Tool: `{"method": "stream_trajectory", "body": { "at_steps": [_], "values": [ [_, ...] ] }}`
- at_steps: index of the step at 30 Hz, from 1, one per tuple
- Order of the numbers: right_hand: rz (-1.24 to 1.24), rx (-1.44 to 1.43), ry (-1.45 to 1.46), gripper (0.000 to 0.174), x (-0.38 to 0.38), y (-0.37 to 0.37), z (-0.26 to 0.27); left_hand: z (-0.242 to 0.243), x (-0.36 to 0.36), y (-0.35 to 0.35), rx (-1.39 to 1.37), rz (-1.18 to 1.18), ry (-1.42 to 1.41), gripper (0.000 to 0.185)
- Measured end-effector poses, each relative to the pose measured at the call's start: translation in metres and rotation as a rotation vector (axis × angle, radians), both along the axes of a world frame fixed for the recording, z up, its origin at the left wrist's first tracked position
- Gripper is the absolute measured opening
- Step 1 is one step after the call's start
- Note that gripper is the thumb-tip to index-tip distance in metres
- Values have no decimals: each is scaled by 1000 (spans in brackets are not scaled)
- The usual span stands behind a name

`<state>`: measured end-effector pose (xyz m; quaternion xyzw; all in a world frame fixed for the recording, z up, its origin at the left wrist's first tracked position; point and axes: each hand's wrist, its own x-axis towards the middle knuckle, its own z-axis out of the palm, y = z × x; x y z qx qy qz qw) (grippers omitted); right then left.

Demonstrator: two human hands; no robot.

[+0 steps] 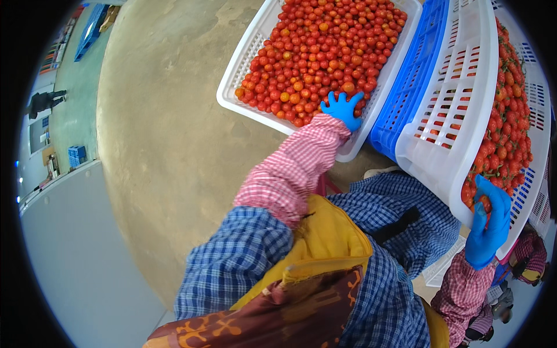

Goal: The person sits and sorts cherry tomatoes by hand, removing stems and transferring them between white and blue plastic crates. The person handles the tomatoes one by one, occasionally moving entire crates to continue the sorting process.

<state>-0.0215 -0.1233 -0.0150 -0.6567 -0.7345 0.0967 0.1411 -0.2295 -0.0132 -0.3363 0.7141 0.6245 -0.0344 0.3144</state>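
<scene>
My left hand (344,111), in a blue glove, is spread over the near corner of a white plastic basket (235,71). Loose cherry tomatoes (313,65), mostly red with some orange ones, fill much of it. At the right, my right hand (489,222), gloved in blue too, curls its thumb and fingers around a red cherry tomato (484,203). That hand is at the near end of a raised white slotted basket (452,87), which holds a heap of cherry tomatoes (507,117) with green stems among them.
Beneath the raised basket is a blue slotted crate (411,82). Another white basket (537,91) stands beyond it. People (528,256) in checked clothing are at the lower right. Concrete floor (169,108) spreads leftward to a pale panel (82,248). A distant person (45,103) is at far left.
</scene>
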Motion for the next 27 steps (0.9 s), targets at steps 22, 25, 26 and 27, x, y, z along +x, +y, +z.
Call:
{"method": "stream_trajectory", "body": {
  "at_steps": [22,25,26,27],
  "values": [
    [-141,30,39,30,-8,2,-5,-11,-239,74,123,-266,470,61],
    [-153,63,53,30,-9,2,-7,-14,-199,47,164,-413,378,64],
    [-158,62,60,30,-9,2,-8,-15,-185,34,123,-488,282,64],
    [-162,62,68,30,-10,2,-8,-16,-169,24,26,-532,211,62]
  ]
}}
